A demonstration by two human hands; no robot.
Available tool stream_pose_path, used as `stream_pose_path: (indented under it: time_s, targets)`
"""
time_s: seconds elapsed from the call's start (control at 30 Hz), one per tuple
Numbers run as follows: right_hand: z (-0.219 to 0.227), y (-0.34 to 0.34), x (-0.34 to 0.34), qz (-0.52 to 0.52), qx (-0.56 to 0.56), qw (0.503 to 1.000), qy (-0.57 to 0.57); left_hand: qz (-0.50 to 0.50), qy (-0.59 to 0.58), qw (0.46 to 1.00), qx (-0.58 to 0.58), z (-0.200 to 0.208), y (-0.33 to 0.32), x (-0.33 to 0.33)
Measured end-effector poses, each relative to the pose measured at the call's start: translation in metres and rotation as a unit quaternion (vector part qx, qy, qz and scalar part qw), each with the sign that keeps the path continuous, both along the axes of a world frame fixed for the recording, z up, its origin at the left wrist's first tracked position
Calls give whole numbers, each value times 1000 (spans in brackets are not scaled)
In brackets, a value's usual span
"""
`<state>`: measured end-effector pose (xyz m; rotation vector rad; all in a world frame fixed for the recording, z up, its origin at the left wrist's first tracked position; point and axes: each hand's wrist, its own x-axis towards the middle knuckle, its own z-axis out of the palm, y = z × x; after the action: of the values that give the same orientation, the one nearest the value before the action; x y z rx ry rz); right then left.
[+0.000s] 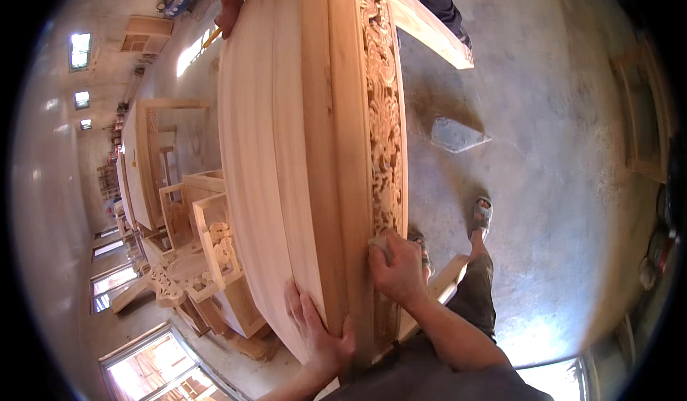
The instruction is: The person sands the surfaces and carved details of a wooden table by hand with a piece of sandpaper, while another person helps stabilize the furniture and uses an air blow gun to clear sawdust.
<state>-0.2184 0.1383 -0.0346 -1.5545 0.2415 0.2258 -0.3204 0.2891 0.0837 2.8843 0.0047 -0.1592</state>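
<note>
A long pale wooden table point(261, 114) runs away from me, with a moulded edge and a carved openwork side panel point(383, 107). My left hand point(318, 333) rests on the near end of its top, fingers spread and thumb at the edge, holding nothing. Against the lower part of the carving, my right hand point(399, 268) is closed round a small pale pad point(379, 243). The pad's kind is partly hidden by my fingers. Square wooden legs, one far leg point(436, 32) among them, extend to the right of the panel.
At the far left edge, another person's hand point(227, 21) holds a thin yellow tool point(212, 38). A second person's dark trouser leg point(436, 0) stands by the far leg. Unfinished wooden furniture parts point(222, 243) crowd the floor on the left. A wooden frame point(640, 114) is at the right.
</note>
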Motion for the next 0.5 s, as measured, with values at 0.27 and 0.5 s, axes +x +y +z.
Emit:
stream_pose_path:
  time_s: [0.27, 0.5]
  targets:
    - [-34, -27, 265, -14, -141, 984, -107, 5, -23, 999, -23, 2, -1, 8]
    - [-61, -88, 476, 2, -438, 854, -282, 34, -19, 998, -53, -6, -19, 10]
